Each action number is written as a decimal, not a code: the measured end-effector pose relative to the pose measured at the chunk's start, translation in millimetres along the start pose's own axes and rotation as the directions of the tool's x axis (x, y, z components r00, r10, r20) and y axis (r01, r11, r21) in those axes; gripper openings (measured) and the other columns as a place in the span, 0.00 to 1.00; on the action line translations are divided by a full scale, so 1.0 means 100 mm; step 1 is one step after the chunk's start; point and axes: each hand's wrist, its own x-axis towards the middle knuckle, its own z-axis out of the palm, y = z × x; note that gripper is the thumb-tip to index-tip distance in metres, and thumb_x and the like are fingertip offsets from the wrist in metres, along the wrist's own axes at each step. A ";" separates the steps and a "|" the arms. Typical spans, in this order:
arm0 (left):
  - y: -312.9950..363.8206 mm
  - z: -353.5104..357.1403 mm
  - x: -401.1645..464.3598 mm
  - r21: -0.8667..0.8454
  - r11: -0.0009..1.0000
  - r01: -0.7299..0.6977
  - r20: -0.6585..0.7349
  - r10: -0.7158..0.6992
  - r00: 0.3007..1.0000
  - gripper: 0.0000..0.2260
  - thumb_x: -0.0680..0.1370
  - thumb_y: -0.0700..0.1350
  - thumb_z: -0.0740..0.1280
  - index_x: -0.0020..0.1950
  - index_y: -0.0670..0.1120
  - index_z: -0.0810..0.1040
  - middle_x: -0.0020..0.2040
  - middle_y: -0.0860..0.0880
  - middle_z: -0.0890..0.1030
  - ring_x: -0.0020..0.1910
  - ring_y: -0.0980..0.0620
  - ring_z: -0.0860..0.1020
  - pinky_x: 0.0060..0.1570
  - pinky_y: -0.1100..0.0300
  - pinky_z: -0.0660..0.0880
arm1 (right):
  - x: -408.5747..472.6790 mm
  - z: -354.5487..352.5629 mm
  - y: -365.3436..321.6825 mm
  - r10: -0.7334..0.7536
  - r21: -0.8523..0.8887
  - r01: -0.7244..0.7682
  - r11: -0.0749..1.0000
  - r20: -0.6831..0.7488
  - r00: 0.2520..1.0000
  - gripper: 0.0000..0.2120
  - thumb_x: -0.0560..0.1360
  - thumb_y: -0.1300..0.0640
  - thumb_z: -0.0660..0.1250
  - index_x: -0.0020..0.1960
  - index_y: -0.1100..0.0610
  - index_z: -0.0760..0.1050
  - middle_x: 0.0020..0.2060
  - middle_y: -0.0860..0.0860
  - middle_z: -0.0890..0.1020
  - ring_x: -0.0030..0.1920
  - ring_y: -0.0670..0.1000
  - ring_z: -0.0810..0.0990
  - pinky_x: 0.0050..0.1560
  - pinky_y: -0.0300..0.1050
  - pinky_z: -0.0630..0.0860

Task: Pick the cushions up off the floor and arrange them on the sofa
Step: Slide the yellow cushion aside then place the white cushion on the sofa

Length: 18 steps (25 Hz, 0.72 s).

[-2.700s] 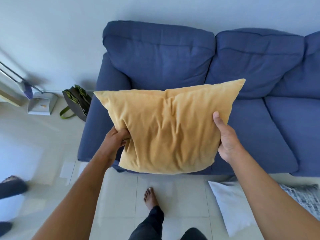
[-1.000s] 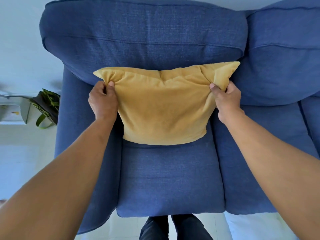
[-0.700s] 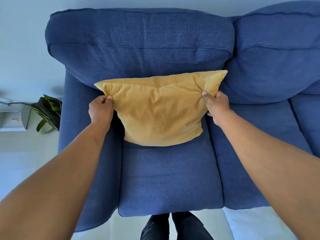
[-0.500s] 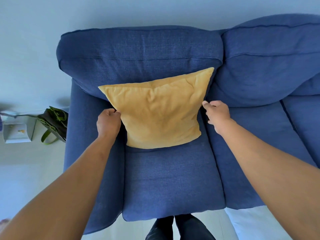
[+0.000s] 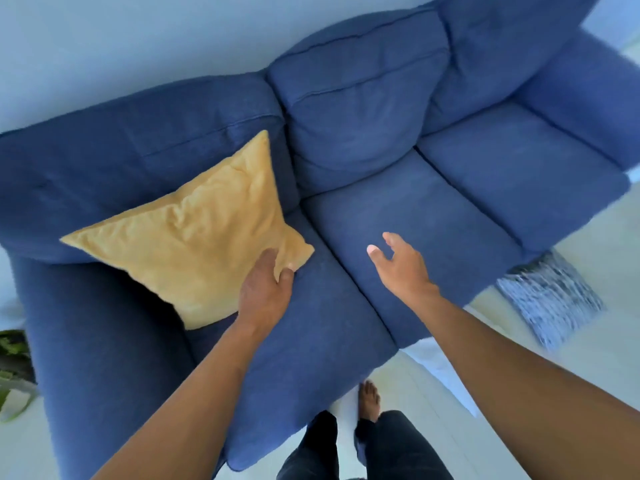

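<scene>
A yellow cushion (image 5: 197, 237) leans against the left back cushion of the blue sofa (image 5: 467, 188), resting on the left seat. My left hand (image 5: 265, 292) pinches the yellow cushion's lower right corner between thumb and fingers. My right hand (image 5: 398, 265) hovers over the middle seat, fingers spread, holding nothing. A grey patterned cushion (image 5: 550, 299) lies on the floor by the sofa's front right. A white cushion (image 5: 440, 372) lies on the floor, partly hidden behind my right forearm.
A wall runs behind the sofa. My legs and a bare foot (image 5: 369, 400) stand on the pale tiled floor at the sofa's front edge. A dark bag with green straps (image 5: 12, 351) sits on the floor left of the sofa arm.
My right hand has let go of the yellow cushion and moved right over the middle seat. My left hand shifted to the cushion's lower right corner. My view swung right, showing more sofa.
</scene>
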 end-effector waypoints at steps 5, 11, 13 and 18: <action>0.79 1.01 -0.35 0.104 0.970 -0.219 0.248 0.188 0.950 0.29 0.85 0.54 0.62 0.84 0.46 0.60 0.84 0.49 0.64 0.83 0.50 0.62 0.80 0.53 0.61 | -0.39 -0.80 1.16 0.151 0.051 -0.145 0.988 -0.157 0.976 0.31 0.83 0.46 0.65 0.81 0.60 0.64 0.79 0.57 0.70 0.79 0.58 0.67 0.78 0.53 0.63; 1.60 2.44 -1.03 0.208 0.918 -0.338 0.454 0.215 0.864 0.30 0.86 0.53 0.62 0.85 0.44 0.58 0.85 0.48 0.62 0.84 0.50 0.60 0.80 0.53 0.58 | -1.00 -1.66 2.69 0.343 0.177 -0.310 0.934 -0.206 0.916 0.29 0.83 0.47 0.64 0.80 0.59 0.66 0.79 0.57 0.71 0.79 0.59 0.68 0.77 0.52 0.65; 1.84 2.91 -1.24 0.232 0.903 -0.362 0.517 0.200 0.832 0.30 0.85 0.53 0.62 0.85 0.43 0.59 0.84 0.46 0.63 0.83 0.48 0.61 0.79 0.52 0.59 | -1.20 -1.90 3.20 0.404 0.203 -0.365 0.909 -0.203 0.892 0.31 0.84 0.45 0.63 0.81 0.58 0.63 0.81 0.57 0.67 0.81 0.59 0.65 0.79 0.51 0.61; 2.28 3.68 -1.43 0.307 0.868 -0.390 0.606 0.138 0.783 0.31 0.86 0.53 0.61 0.85 0.43 0.58 0.84 0.44 0.63 0.82 0.44 0.63 0.79 0.51 0.60 | -1.33 -2.24 4.00 0.535 0.320 -0.461 0.827 -0.200 0.821 0.33 0.83 0.44 0.64 0.81 0.60 0.63 0.80 0.59 0.68 0.80 0.60 0.66 0.80 0.52 0.62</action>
